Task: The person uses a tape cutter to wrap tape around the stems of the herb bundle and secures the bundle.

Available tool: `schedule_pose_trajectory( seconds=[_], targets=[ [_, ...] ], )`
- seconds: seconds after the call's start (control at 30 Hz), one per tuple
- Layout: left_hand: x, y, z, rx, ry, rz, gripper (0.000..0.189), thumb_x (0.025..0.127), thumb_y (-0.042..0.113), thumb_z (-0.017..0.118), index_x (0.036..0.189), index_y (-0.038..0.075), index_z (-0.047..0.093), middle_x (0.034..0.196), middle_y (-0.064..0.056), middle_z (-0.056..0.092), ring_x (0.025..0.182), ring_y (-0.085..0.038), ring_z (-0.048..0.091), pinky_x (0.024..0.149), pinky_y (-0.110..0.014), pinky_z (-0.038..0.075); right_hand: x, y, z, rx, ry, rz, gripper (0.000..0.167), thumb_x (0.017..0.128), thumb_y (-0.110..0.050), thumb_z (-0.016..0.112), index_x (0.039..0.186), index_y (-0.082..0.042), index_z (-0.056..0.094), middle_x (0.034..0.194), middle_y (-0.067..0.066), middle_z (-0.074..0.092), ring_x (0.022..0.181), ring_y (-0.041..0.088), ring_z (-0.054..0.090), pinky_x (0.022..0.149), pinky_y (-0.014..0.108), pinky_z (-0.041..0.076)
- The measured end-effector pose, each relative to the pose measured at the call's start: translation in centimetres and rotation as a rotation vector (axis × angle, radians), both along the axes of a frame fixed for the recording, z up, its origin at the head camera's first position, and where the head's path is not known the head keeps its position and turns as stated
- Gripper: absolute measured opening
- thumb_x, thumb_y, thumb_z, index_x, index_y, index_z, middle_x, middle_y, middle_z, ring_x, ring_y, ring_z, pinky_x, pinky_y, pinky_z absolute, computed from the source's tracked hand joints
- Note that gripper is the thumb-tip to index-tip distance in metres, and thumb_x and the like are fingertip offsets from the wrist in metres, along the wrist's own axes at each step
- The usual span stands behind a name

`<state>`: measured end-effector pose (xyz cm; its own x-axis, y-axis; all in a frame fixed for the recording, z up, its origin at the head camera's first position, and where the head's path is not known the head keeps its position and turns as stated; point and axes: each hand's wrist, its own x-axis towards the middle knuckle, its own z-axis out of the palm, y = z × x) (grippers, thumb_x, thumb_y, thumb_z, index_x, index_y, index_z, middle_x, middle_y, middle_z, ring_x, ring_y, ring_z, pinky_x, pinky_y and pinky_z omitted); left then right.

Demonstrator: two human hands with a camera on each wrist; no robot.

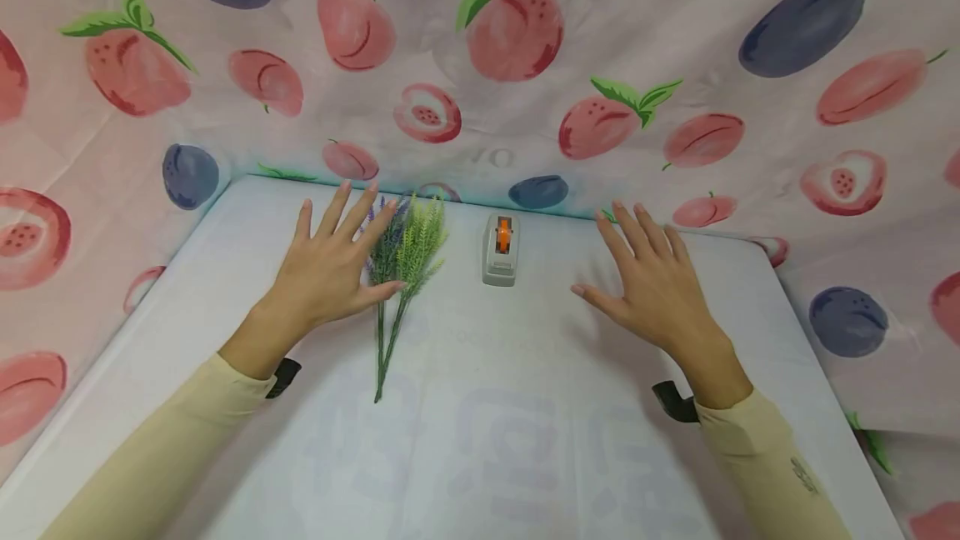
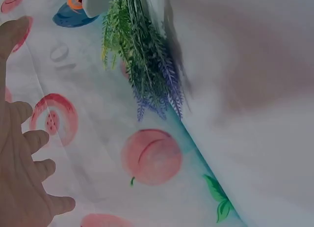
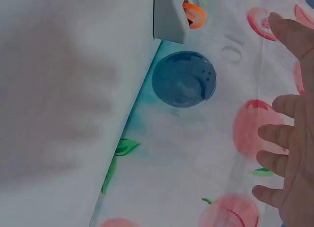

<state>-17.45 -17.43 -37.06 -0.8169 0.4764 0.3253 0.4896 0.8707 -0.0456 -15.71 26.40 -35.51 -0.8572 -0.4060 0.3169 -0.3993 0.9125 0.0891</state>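
My left hand [image 1: 324, 272], fingers spread and palm down, hovers over the table's left side, holding nothing. Its index finger and thumb overlap the artificial flower sprigs in the head view. One sprig has purple lavender-like tips [image 2: 159, 97]; the other is yellow-green [image 1: 422, 236], and their thin stems [image 1: 386, 357] point toward me. Right of the flowers lies a grey tape dispenser [image 1: 500, 269] with an orange wheel [image 1: 504, 233]. My right hand [image 1: 663, 290] is spread the same way, apart from the dispenser and holding nothing. Both wrist views show the hands' fingers [image 2: 37, 140] [image 3: 274, 133] extended.
The white table [image 1: 480, 457] ends at a fruit-print cloth [image 1: 517, 115] that hangs behind it and along both sides. Black straps [image 1: 283, 377] show at the wrists, below light-coloured sleeves [image 1: 172, 448].
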Motion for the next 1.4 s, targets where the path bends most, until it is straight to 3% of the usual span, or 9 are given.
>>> schedule_pose_trajectory(
  seconds=[0.33, 0.57, 0.87, 1.07, 1.27, 1.4],
  targets=[
    [-1.0, 2.0, -0.5, 0.086, 0.006, -0.082, 0.106, 0.084, 0.068, 0.069, 0.163, 0.014, 0.023, 0.168, -0.016, 0.020, 0.154, -0.039, 0.018, 0.113, -0.067, 0.029, -1.0, -0.8, 0.0, -0.100, 0.127, 0.119, 0.089, 0.083, -0.055, 0.074, 0.150, -0.004, 0.047, 0.149, 0.017, 0.051, 0.138, 0.039, 0.046, 0.109, 0.059, 0.039],
    [-2.0, 3.3, -1.1, 0.212, 0.004, -0.143, 0.105, 0.083, 0.057, 0.075, 0.160, 0.005, 0.027, 0.161, -0.025, 0.031, 0.145, -0.046, 0.034, 0.115, -0.059, 0.032, -1.4, -1.2, 0.1, -0.188, 0.139, 0.139, 0.075, 0.082, -0.040, 0.083, 0.141, -0.001, 0.056, 0.135, 0.020, 0.062, 0.124, 0.039, 0.058, 0.102, 0.057, 0.047],
    [-2.9, 5.3, -1.6, 0.405, -0.196, -0.112, 0.104, 0.087, 0.052, 0.075, 0.162, 0.006, 0.020, 0.163, -0.019, 0.029, 0.149, -0.038, 0.029, 0.120, -0.058, 0.024, -2.1, -1.8, 0.4, -0.236, 0.108, 0.090, 0.062, 0.084, -0.034, 0.083, 0.134, -0.004, 0.063, 0.123, 0.019, 0.068, 0.111, 0.037, 0.065, 0.090, 0.054, 0.054],
    [-3.6, 6.5, -1.9, 0.486, -0.291, -0.083, 0.101, 0.088, 0.051, 0.075, 0.162, 0.008, 0.021, 0.160, -0.021, 0.033, 0.148, -0.037, 0.032, 0.117, -0.057, 0.030, -2.5, -2.3, 0.5, -0.256, 0.095, 0.075, 0.057, 0.086, -0.034, 0.082, 0.131, -0.004, 0.065, 0.117, 0.015, 0.070, 0.102, 0.035, 0.067, 0.082, 0.051, 0.057],
    [-4.1, 7.4, -2.3, 0.553, -0.412, -0.051, 0.100, 0.090, 0.052, 0.073, 0.164, 0.017, 0.016, 0.163, -0.017, 0.030, 0.150, -0.036, 0.029, 0.116, -0.059, 0.032, -3.0, -2.6, 0.5, -0.275, 0.061, 0.055, 0.056, 0.087, -0.034, 0.081, 0.132, -0.005, 0.064, 0.111, 0.012, 0.072, 0.097, 0.032, 0.068, 0.077, 0.048, 0.057],
    [-4.5, 8.0, -2.6, 0.607, -0.465, -0.064, 0.099, 0.091, 0.050, 0.072, 0.165, 0.016, 0.014, 0.160, -0.015, 0.037, 0.148, -0.033, 0.033, 0.116, -0.056, 0.033, -3.2, -2.8, 0.4, -0.281, 0.045, 0.050, 0.056, 0.088, -0.033, 0.081, 0.133, -0.006, 0.064, 0.111, 0.012, 0.073, 0.098, 0.032, 0.068, 0.079, 0.048, 0.057]
  ],
)
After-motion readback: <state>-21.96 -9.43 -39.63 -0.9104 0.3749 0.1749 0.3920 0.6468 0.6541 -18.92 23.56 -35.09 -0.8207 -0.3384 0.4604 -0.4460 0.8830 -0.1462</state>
